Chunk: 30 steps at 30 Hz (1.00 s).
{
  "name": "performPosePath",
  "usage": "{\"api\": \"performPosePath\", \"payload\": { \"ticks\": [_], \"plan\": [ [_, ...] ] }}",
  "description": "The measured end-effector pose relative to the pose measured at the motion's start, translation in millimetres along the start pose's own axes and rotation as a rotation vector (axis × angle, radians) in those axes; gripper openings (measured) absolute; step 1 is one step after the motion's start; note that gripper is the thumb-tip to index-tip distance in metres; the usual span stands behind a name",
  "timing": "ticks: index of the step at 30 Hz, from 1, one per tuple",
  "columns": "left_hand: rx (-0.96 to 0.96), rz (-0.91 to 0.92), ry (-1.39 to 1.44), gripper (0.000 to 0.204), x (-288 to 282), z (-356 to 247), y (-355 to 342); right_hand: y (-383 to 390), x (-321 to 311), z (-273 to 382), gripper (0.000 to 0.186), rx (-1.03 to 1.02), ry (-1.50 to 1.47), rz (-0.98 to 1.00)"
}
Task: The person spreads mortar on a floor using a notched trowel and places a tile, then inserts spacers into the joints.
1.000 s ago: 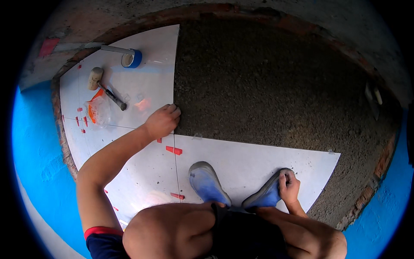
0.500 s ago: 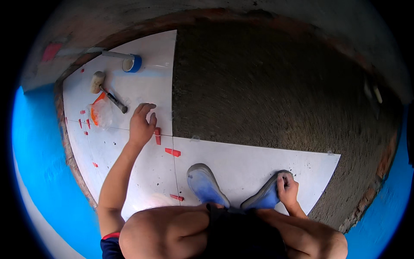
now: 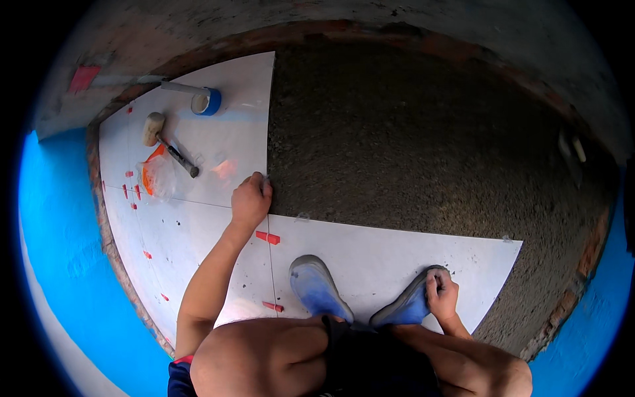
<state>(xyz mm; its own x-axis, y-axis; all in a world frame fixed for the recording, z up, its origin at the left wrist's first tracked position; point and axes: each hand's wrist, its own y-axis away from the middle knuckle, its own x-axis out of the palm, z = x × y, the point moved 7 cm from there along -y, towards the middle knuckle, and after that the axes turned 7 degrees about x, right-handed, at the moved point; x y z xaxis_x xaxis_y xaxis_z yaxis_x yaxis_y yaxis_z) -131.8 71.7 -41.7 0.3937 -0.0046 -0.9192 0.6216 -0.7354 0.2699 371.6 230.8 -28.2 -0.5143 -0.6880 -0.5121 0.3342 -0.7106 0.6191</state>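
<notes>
My left hand (image 3: 251, 200) is down at the right edge of the upper white tile (image 3: 231, 132), beside the grey mortar bed (image 3: 390, 139). Its fingers are pinched together at that edge; whatever is between them is too small to name. Just below it, a red wedge (image 3: 268, 237) lies across the joint between two lower tiles. My right hand (image 3: 442, 294) is curled closed beside the toe of my right blue shoe (image 3: 410, 304), its contents hidden. Clear plastic clips (image 3: 302, 216) stick out along the far edge of the lower right tile (image 3: 476, 264).
A mallet (image 3: 169, 145) lies on the upper tile beside a clear and orange plastic bag (image 3: 155, 175). Farther back is a blue roll of tape (image 3: 206, 101). More red wedges (image 3: 272, 306) dot the joints. A trowel (image 3: 574, 152) rests on the mortar at right.
My left hand has moved right and down onto the tile edge, and its spread fingers have closed. It now covers where a red wedge showed. My right hand has stayed by the shoe.
</notes>
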Motion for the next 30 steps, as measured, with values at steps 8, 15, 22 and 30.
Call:
{"api": "performPosePath", "payload": {
  "ticks": [8, 15, 22, 30],
  "plan": [
    [0.053, -0.032, -0.054, 0.016, 4, -2, -6, -1, 0, 0, 0.010, -0.008, 0.020, -0.010],
    [0.038, -0.017, -0.118, 0.019, 4, -5, -20, -2, 1, 5, 0.012, -0.026, 0.035, 0.004],
    [-0.021, 0.074, -0.176, 0.020, 6, -5, -28, 3, 5, -1, 0.011, 0.030, 0.021, -0.008],
    [-0.055, 0.060, 0.251, 0.022, 12, 51, -13, -28, -87, 12, 0.020, 0.026, -0.286, 0.059]
  ]
}}
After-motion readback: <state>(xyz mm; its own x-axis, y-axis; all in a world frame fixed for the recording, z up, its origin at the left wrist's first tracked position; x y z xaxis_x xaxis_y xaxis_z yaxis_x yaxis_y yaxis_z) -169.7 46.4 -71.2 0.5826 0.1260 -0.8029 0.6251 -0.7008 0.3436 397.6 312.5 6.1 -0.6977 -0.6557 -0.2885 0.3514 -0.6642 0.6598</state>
